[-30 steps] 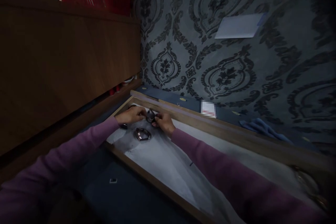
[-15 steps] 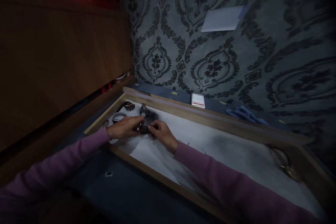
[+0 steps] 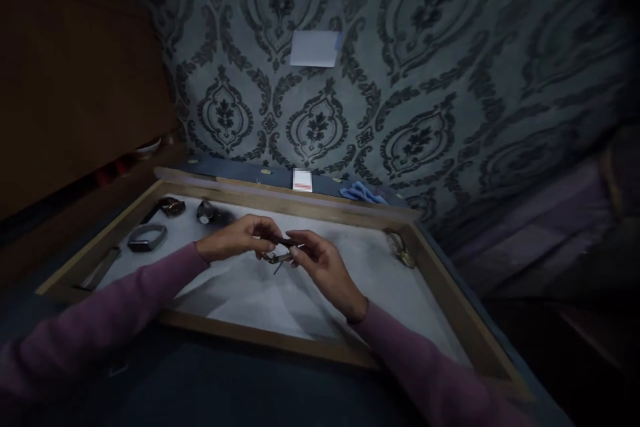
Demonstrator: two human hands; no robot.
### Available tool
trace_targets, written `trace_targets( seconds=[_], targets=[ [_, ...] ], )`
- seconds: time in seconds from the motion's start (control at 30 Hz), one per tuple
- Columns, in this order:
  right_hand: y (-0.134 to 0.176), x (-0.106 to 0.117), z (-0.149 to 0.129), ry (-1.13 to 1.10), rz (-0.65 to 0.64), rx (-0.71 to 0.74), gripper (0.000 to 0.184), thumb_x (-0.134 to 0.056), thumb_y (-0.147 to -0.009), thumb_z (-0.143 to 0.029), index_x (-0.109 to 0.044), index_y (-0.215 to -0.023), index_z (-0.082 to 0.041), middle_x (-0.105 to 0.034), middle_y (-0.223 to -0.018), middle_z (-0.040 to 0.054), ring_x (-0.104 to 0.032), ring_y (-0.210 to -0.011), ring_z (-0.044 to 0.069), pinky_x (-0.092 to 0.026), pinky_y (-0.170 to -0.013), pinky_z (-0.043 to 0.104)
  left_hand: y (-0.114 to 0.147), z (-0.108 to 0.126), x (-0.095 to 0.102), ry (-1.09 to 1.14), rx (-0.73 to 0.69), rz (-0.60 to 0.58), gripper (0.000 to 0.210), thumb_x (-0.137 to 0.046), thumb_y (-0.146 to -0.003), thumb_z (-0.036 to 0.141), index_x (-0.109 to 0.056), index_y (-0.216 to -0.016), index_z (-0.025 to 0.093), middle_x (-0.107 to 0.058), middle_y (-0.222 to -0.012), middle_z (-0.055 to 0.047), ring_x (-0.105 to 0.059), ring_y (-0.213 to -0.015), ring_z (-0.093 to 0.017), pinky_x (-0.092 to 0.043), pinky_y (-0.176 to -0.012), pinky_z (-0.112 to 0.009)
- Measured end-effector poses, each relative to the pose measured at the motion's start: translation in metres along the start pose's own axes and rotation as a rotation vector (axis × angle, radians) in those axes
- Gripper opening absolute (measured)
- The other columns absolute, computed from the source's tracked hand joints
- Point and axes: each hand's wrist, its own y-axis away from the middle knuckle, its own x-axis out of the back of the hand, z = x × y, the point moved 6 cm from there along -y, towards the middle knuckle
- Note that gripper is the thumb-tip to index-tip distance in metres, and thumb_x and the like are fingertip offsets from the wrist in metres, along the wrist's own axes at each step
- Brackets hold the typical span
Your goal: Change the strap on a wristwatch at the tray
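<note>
My left hand (image 3: 245, 238) and my right hand (image 3: 327, 267) meet above the middle of a shallow wooden tray (image 3: 235, 330) with a white lining. Between their fingertips is a wristwatch (image 3: 285, 242) with a dark strap, each hand pinching one side; fingers partly cover it. Just below it shows a thin metal piece (image 3: 279, 267) whose kind I cannot make out. Left of my left hand lie a dark watch (image 3: 205, 212) with a round face, a brown watch (image 3: 173, 207) and a grey smartwatch (image 3: 147, 239).
A gold-toned watch (image 3: 400, 250) lies near the tray's right end. Behind the tray are a white card (image 3: 302, 180) and a blue cloth (image 3: 364, 192), against a patterned wall (image 3: 317, 123). A brown wooden cabinet (image 3: 75, 80) stands at the left.
My view has swung to the right. Both hands have moved rightward over the tray, away from the watches at the left end, still holding the watch, which now appears turned.
</note>
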Motion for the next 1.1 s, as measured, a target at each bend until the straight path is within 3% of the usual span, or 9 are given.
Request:
trace_targets(
  seconds=[0.13, 0.23, 0.4, 0.63, 0.77, 0.97, 1.1],
  targets=[
    [0.01, 0.012, -0.005, 0.378, 0.027, 0.178, 0.022, -0.054, -0.09, -0.024, -0.068, -0.106, -0.019, -0.073, -0.096, 0.0073, -0.067, -0.081, 0.02, -0.052, -0.069, 0.032, -0.012, -0.008, -0.016, 0.003, -0.07, 0.096, 0.028, -0.074, -0.07, 0.027, -0.059, -0.09, 0.013, -0.061, -0.081, -0.001, -0.058, -0.073, -0.013, -0.048, -0.068, -0.026],
    [0.012, 0.01, -0.008, 0.571, -0.013, 0.287, 0.021, -0.053, -0.092, -0.022, -0.067, -0.108, -0.019, -0.074, -0.098, 0.0086, -0.069, -0.08, 0.021, -0.051, -0.07, 0.032, -0.01, -0.013, -0.021, 0.001, -0.082, 0.103, 0.027, -0.072, -0.074, 0.029, -0.057, -0.091, 0.013, -0.06, -0.085, -0.002, -0.06, -0.078, -0.014, -0.049, -0.073, -0.028],
    [0.011, 0.006, -0.001, 0.674, -0.124, 0.28, 0.018, -0.05, -0.095, -0.023, -0.063, -0.106, -0.019, -0.073, -0.09, 0.0073, -0.068, -0.072, 0.019, -0.048, -0.065, 0.028, -0.005, -0.012, -0.021, -0.163, -0.136, 0.124, 0.022, -0.067, -0.078, 0.03, -0.058, -0.089, 0.013, -0.059, -0.082, -0.001, -0.058, -0.073, -0.013, -0.046, -0.069, -0.026],
    [0.01, 0.005, 0.001, 0.498, -0.187, 0.199, 0.013, -0.043, -0.098, -0.027, -0.054, -0.099, -0.019, -0.064, -0.073, 0.0013, -0.062, -0.06, 0.015, -0.045, -0.058, 0.026, -0.002, -0.003, -0.024, -0.255, -0.205, 0.151, 0.014, -0.063, -0.08, 0.025, -0.058, -0.086, 0.014, -0.058, -0.076, 0.0, -0.057, -0.07, -0.013, -0.043, -0.064, -0.024],
    [0.009, 0.004, 0.003, 0.3, -0.175, 0.126, 0.016, -0.043, -0.099, -0.033, -0.052, -0.098, -0.02, -0.063, -0.078, 0.0009, -0.066, -0.061, 0.013, -0.05, -0.059, 0.026, 0.0, 0.002, -0.024, -0.269, -0.229, 0.204, 0.01, -0.06, -0.083, 0.024, -0.057, -0.084, 0.014, -0.057, -0.07, 0.001, -0.055, -0.064, -0.012, -0.042, -0.06, -0.023],
    [0.005, 0.01, 0.011, 0.019, -0.084, 0.02, 0.029, -0.047, -0.096, -0.047, -0.053, -0.095, -0.019, -0.065, -0.09, 0.0054, -0.067, -0.068, 0.015, -0.059, -0.06, 0.029, 0.0, -0.006, -0.016, -0.132, -0.221, 0.25, 0.017, -0.062, -0.083, 0.03, -0.057, -0.084, 0.014, -0.057, -0.077, 0.0, -0.056, -0.068, -0.012, -0.047, -0.061, -0.023],
    [0.002, 0.014, 0.015, -0.117, -0.01, -0.042, 0.034, -0.054, -0.091, -0.053, -0.052, -0.094, -0.02, -0.067, -0.09, 0.0065, -0.068, -0.076, 0.017, -0.06, -0.06, 0.03, -0.002, -0.015, -0.013, -0.038, -0.177, 0.222, 0.02, -0.064, -0.081, 0.032, -0.056, -0.087, 0.014, -0.054, -0.083, -0.001, -0.056, -0.073, -0.013, -0.051, -0.065, -0.026]
  ],
)
